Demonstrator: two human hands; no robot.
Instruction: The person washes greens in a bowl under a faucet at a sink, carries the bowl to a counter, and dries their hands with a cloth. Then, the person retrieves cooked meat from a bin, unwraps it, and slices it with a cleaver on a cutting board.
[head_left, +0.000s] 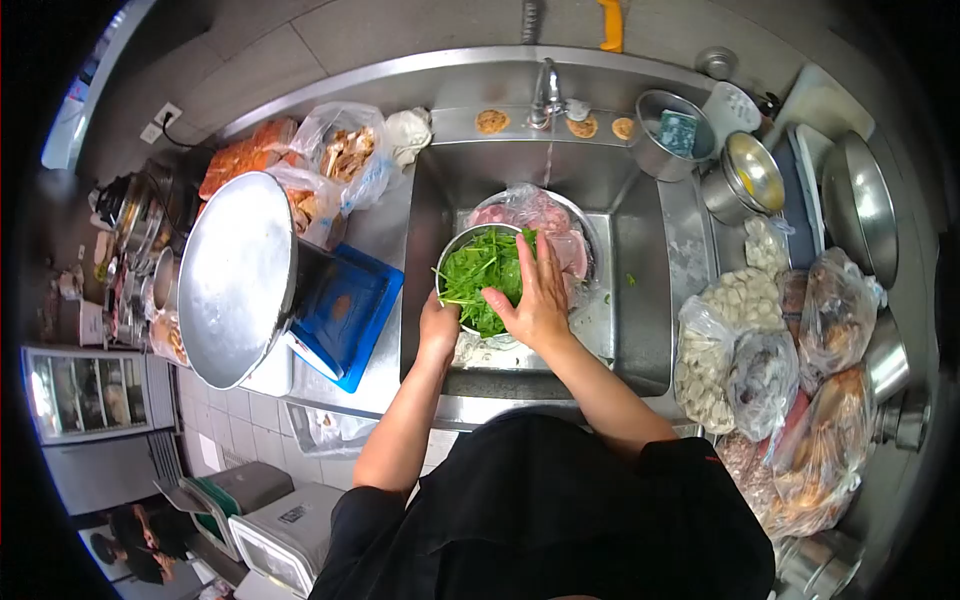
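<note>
A round metal bowl [441, 262] full of green leaves [484, 272] is held over the sink [628, 345]. My left hand [438, 325] grips the bowl's lower left rim, its fingers partly hidden beneath. On the right side of the leaves lies my right hand [537, 305], fingers stretched out and thumb apart, touching the greens. Behind and partly under the bowl, pink raw meat [545, 212] with clear plastic rests in a larger round container in the sink. Above the sink's back edge, a thin stream of water runs from the faucet [546, 95].
At the left are a scale with a large round pan [238, 280], a blue tray [345, 325] and bagged food [350, 150]. Metal pots [675, 135] and bags of pale pieces [735, 305] line the right. A person [140, 540] shows at the far lower left.
</note>
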